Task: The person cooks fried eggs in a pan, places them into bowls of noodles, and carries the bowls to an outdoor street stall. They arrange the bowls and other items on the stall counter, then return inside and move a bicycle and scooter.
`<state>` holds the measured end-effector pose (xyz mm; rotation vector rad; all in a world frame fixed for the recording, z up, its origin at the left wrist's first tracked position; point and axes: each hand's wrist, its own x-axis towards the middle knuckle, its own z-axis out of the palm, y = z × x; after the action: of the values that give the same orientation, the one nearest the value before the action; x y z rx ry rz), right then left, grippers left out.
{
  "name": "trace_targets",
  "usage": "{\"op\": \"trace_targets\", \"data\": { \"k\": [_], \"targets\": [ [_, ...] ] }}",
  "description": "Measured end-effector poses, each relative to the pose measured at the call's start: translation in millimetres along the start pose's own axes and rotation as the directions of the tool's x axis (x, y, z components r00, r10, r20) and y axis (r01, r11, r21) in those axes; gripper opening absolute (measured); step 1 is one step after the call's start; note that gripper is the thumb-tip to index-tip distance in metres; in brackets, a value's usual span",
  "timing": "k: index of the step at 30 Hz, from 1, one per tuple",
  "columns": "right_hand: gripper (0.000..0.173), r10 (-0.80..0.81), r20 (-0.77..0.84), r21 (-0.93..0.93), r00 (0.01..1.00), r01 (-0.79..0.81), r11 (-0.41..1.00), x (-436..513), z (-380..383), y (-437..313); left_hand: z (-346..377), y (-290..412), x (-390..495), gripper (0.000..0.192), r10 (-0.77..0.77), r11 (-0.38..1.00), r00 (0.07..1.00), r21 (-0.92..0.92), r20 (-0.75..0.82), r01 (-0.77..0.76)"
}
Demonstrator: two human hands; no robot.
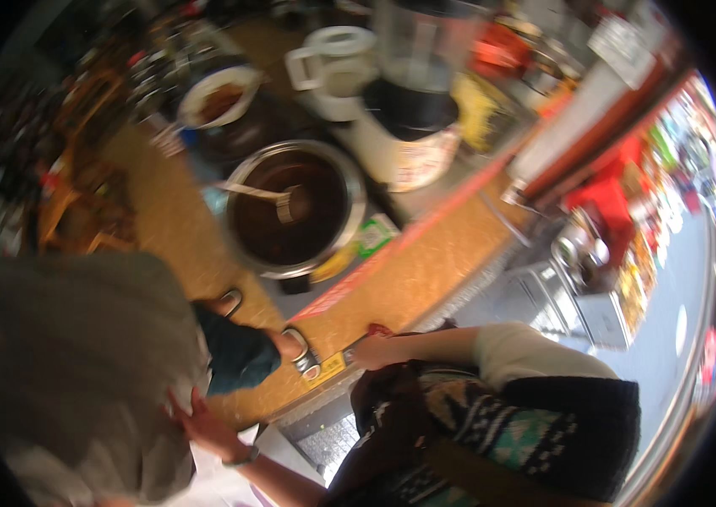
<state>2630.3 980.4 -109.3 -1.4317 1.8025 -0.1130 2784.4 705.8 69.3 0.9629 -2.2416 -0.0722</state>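
My left hand [202, 424], fingers spread and a band at its wrist, reaches to the grey shirt [79, 367] of another person and appears to touch it. My right hand [374, 352] is bent in near my waist, by a small red thing [380, 329] and the dark cloth of my clothing [390, 405]; its fingers are blurred, and whether they hold anything is unclear. Beyond both hands is a large steel pot [358, 215] of dark liquid [313, 237], with a long-handled ladle [256, 190] resting in it.
Behind the pot stand a bowl of brown food [222, 95], a white lidded jug [336, 70] and a clear container on a dark base [412, 108]. The other person's sandalled foot [298, 348] is on the orange-brown floor [256, 405]. A steel cabinet [542, 298] is at right.
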Motion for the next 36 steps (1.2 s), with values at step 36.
{"op": "trace_targets", "data": {
  "k": [36],
  "targets": [
    [0.018, 0.07, 0.057, 0.445, 0.996, -0.089, 0.891, 578, -410, -30, 211, -262, 493, 0.018, -0.119, 0.768, 0.966, -0.596, 0.23, 0.236]
  ]
}}
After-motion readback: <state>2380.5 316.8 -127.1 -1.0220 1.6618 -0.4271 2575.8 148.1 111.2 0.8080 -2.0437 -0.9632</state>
